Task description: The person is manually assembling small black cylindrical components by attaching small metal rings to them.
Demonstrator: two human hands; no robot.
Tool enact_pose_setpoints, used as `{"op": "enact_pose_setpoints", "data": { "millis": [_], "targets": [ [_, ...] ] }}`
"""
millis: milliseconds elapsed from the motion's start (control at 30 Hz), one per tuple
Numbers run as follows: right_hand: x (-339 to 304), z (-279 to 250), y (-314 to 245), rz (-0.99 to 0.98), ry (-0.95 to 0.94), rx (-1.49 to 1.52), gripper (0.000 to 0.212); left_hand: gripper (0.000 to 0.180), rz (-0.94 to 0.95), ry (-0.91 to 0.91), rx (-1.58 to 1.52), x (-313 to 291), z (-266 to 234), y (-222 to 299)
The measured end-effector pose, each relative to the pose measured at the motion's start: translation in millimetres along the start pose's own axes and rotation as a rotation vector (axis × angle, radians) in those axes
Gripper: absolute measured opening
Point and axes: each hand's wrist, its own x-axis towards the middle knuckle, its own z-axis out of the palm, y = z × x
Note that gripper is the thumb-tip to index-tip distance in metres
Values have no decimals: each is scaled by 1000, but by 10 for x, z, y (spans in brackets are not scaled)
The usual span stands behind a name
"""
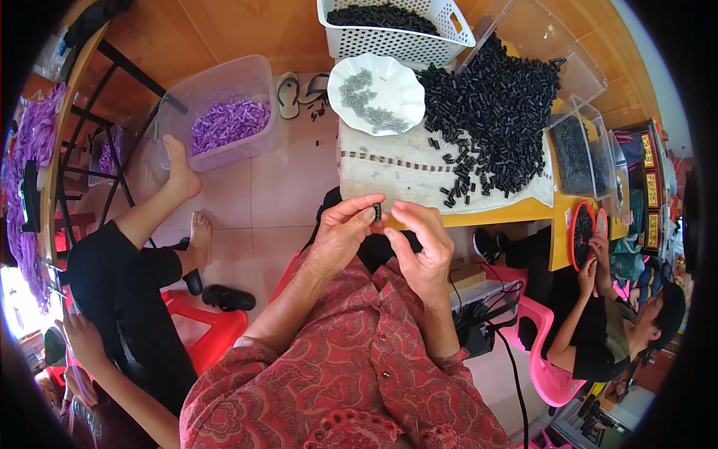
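In front of my chest, my left hand pinches a small black plastic piece, short and tube-like, between thumb and fingertips. My right hand is close beside it, thumb and forefinger curved toward the piece with a gap between their tips. Nothing can be made out in that gap. Beyond my hands is a cloth-covered table. A white scalloped bowl holds small clear pieces. A large heap of similar black pieces spreads over the cloth to its right.
A white perforated basket of black pieces stands behind the bowl. Clear boxes line the table's right side. On the floor at left is a bin of purple pieces. People sit at left and right; a black cable hangs nearby.
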Motion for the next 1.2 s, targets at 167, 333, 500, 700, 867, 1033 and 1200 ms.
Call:
{"op": "enact_pose_setpoints", "data": {
  "millis": [167,333,500,700,867,1033,1200],
  "targets": [
    [131,-362,-745,-304,-17,92,28,26,1,-21,-77,29,-42,47],
    [256,-526,-1252,-623,29,481,28,23,31,-69,-165,46,-61,50],
    [345,-586,-1377,-693,-58,373,23,21,54,-79,-170,21,-59,73],
    [-10,-609,-1260,-612,-59,323,47,17,60,-67,-190,19,-61,111],
    [114,-409,-1186,-589,101,496,34,17,83,-59,-199,57,-95,122],
    [202,9,-603,-159,98,-106,27,18,66,-49,-195,58,-93,113],
    [85,266,-18,-7,28,-66,24,18,94,-39,-149,44,-102,42]
  ]
}}
